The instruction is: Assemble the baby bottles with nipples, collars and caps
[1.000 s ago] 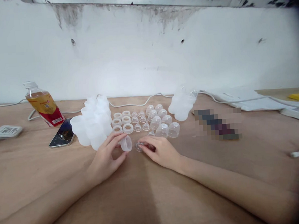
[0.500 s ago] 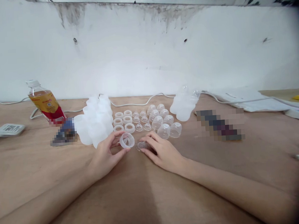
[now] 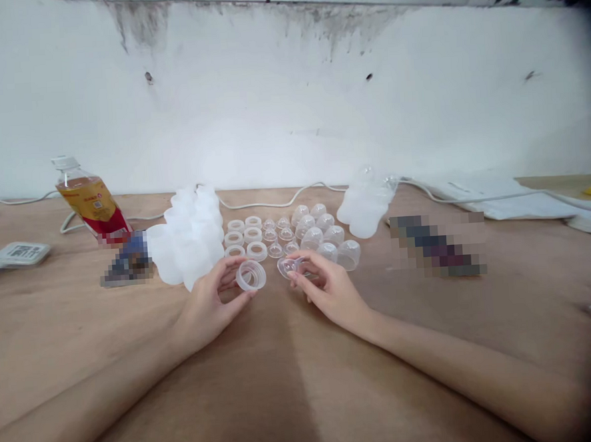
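Observation:
My left hand (image 3: 214, 296) grips a translucent screw ring (image 3: 251, 276) by its edge, its threaded opening turned toward me. To the right, my right hand (image 3: 324, 282) pinches a clear silicone bottle nipple (image 3: 287, 267) between thumb and fingers, its round base facing left toward the ring. The two pieces are apart. Just beyond my hands are rows of more screw rings (image 3: 252, 235), small clear nipples (image 3: 285, 234) and clear dome caps (image 3: 312, 238).
White translucent bottles (image 3: 174, 245) cluster at the left, and a few more (image 3: 365, 210) stand at the back right. A drink bottle (image 3: 91, 200) is far left. A white cable (image 3: 274, 205) runs along the wall. Blurred items (image 3: 437, 245) lie on the wooden table (image 3: 266, 396).
My right hand has raised the nipple from the table and turned its base into view. My left hand with the screw ring has stayed almost in place.

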Motion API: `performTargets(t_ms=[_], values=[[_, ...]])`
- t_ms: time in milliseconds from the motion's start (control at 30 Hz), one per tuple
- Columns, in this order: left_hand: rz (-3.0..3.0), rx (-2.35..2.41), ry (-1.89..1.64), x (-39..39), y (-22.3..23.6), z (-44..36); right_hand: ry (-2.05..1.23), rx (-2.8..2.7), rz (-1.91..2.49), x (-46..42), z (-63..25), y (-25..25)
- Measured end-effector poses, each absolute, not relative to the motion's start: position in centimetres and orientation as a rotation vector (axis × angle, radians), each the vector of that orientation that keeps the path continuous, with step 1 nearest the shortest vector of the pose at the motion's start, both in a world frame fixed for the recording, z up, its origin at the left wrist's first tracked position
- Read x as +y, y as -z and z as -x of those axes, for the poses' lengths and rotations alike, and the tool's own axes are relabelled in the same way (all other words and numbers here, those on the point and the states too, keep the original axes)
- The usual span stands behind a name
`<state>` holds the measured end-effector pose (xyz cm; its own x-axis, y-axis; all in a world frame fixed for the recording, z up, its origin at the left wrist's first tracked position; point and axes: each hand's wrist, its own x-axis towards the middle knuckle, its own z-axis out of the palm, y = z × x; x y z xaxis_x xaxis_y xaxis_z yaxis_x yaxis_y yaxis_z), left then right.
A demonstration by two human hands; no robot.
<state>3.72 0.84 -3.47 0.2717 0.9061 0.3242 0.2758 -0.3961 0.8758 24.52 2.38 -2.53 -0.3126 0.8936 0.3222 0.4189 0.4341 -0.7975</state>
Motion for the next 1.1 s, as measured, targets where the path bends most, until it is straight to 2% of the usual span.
performTargets(t_ms=[400,800,1100], values=[[-1.897,1.077,-1.101,0.8,3.2,-3.9,-0.618,-1.886,0.962,2.3,-24.5,2.8],[-1.962,0.987,-1.020,1.0,2.7,-5.6,-0.067,-2.202,0.611,2.4,-23.9,3.2],[-1.950,0.947,-1.070,1.1,2.8,-5.5,-0.099,-2.283,0.537,1.7,-23.9,2.7]])
